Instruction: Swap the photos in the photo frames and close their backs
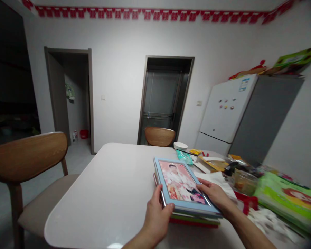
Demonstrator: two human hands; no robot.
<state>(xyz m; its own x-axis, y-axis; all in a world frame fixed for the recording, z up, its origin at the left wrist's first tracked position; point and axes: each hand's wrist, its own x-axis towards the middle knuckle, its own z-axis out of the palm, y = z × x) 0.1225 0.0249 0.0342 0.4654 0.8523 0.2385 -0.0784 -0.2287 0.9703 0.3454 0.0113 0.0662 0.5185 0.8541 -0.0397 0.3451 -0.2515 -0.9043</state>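
Observation:
A light-blue photo album, with a pink picture set in its cover, lies on top of a small stack of books with green and red edges. My left hand is closed on the album's near left corner, thumb at the front edge and fingers along the left side. On the opposite side, my right hand grips the right edge, its thumb resting on the cover and the other fingers mostly hidden. The stack sits on the white table, to the right of its middle.
Clutter crowds the table's right side: a white bowl, a teal packet, a clear container and a green package. Wooden chairs stand at the left and far end. A fridge stands behind.

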